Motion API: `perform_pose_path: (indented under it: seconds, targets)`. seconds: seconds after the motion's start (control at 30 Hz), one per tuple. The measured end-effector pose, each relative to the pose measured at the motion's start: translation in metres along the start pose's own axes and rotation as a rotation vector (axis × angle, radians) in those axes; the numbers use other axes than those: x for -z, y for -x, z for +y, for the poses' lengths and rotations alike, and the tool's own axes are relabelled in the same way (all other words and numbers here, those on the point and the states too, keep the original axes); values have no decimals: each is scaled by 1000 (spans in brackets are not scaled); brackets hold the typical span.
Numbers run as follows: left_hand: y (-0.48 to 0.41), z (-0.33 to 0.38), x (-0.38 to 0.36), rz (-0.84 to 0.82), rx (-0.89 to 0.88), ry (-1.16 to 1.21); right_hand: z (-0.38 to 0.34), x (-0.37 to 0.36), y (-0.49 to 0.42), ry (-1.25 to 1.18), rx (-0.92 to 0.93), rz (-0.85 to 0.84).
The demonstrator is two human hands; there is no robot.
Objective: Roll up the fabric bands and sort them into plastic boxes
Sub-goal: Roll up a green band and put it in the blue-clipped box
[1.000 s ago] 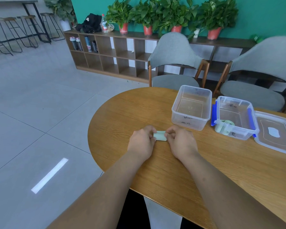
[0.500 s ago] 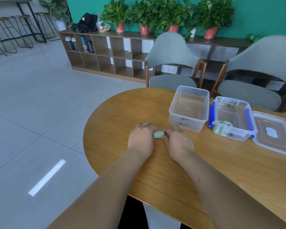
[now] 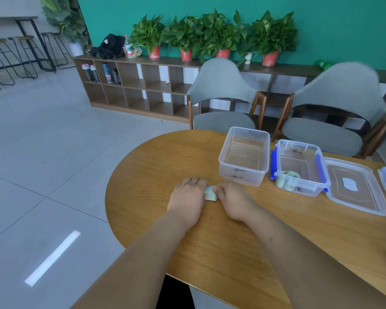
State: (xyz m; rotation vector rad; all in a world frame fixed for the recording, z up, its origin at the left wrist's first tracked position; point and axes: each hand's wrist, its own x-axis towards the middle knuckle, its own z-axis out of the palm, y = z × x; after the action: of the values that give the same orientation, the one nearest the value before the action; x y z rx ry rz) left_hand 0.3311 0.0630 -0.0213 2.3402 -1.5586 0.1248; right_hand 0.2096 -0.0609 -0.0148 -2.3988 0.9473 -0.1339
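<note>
One head-worn camera (wide-angle) looks forward and down, close over the table [image 3: 165, 163], a chair [image 3: 223, 94] at one o'clock.

Two hands roll a fabric band on a table

The left hand [image 3: 187, 198] and right hand [image 3: 233, 200] pinch a pale green fabric band [image 3: 210, 193] between them on the oval wooden table [image 3: 210, 248]; two clear plastic boxes stand behind, the right blue-clipped box [image 3: 300, 167] holding a rolled band [image 3: 288, 178].

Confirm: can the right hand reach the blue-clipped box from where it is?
Probably yes. The right hand, pinching the green fabric band with the left hand, has only bare table between it and the blue-clipped box, which stands open with its lid beside it.
</note>
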Motion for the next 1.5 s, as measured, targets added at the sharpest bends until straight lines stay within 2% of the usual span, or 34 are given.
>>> perform_pose_path:
  seconds: [0.3,0.53,0.7,0.83,1.07,1.2,1.5]
  targets:
    - [10,32,17,-51,-35,138,17,39,37,-184,120,33]
    - [19,70,36,-52,-96,253,23,78,78,-62,171,131]
    - [23,87,47,-96,-154,301,31,99,102,43,232,138]
    - [18,103,49,-115,-210,297,40,114,118,23,206,151]
    - [-3,148,48,-46,-237,259,59,153,129,-23,160,186]
    - [-25,174,50,-10,-257,219,70,182,122,110,121,207]
    - [-80,200,38,-53,-244,195,97,231,85,359,62,249]
